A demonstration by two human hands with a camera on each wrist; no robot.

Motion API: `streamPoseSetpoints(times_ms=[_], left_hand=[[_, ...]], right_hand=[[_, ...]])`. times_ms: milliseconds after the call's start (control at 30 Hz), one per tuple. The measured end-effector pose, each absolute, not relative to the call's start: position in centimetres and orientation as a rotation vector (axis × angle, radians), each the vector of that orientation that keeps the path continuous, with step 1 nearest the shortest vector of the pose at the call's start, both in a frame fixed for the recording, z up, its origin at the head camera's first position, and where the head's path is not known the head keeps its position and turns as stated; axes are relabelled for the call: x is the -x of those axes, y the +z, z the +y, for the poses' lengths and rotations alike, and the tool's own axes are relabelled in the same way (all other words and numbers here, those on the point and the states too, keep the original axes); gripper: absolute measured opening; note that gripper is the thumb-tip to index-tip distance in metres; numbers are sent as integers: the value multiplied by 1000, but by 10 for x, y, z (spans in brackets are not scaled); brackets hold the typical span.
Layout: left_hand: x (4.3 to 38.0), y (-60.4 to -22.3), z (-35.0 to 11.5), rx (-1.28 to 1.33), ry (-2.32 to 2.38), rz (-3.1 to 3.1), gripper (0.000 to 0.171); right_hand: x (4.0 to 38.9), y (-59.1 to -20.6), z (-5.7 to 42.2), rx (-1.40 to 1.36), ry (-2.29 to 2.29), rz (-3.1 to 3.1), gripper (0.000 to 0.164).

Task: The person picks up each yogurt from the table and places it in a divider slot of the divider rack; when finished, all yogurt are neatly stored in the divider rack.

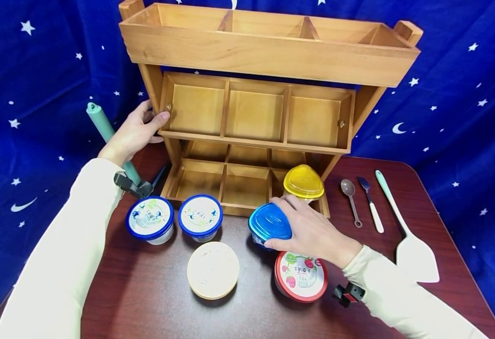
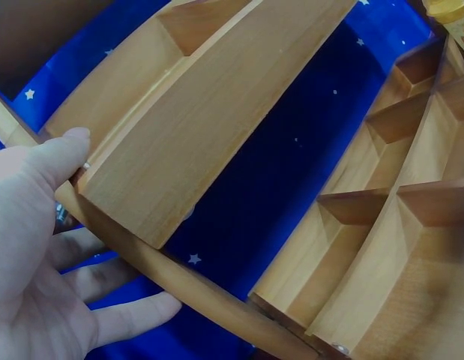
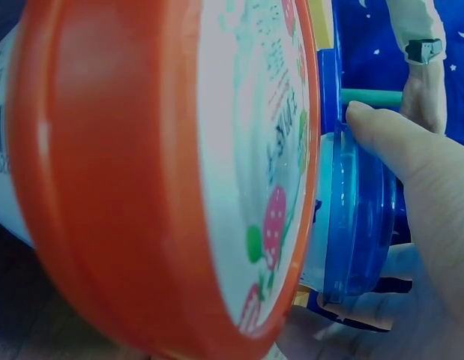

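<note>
A wooden three-tier rack point(image 1: 247, 136) with divided trays stands at the back of the table. My left hand point(image 1: 139, 123) holds its left side at the middle tray. In the left wrist view the thumb lies on the tray's end and the fingers point(image 2: 134, 319) are behind the side post point(image 2: 209, 289). My right hand point(image 1: 311, 230) grips a tub with a blue lid point(image 1: 270, 222), thumb at the near side, just in front of the bottom tray. A yellow-lidded tub point(image 1: 303, 182) sits in the bottom tray's right compartment. Below my right hand is a red-lidded tub point(image 1: 301, 277), large in the right wrist view.
Two blue-rimmed tubs point(image 1: 150, 219) point(image 1: 200, 216) and a cream-lidded tub point(image 1: 213, 270) stand front left. To the right lie a spoon point(image 1: 349, 190), a spreader knife point(image 1: 372, 207) and a white spatula point(image 1: 417, 259). A green rod point(image 1: 103, 123) is behind my left forearm.
</note>
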State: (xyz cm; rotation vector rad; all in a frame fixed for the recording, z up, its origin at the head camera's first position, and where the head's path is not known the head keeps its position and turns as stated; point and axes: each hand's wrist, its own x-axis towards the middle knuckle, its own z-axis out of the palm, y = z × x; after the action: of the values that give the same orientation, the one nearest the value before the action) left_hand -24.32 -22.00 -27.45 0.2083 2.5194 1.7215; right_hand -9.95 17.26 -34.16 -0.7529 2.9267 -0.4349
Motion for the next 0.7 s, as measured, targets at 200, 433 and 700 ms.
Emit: streamPoseSetpoints(times_ms=[200, 433, 700], left_hand=[[243, -274, -220, -207, 1723, 2512, 71], [243, -274, -220, -205, 1716, 2519, 70], [244, -274, -220, -205, 1719, 2523, 69]], right_hand=[[100, -342, 172, 767, -470, 2918, 93], [100, -343, 171, 776, -505, 2925, 91], [101, -338, 169, 741, -507, 2910, 93]])
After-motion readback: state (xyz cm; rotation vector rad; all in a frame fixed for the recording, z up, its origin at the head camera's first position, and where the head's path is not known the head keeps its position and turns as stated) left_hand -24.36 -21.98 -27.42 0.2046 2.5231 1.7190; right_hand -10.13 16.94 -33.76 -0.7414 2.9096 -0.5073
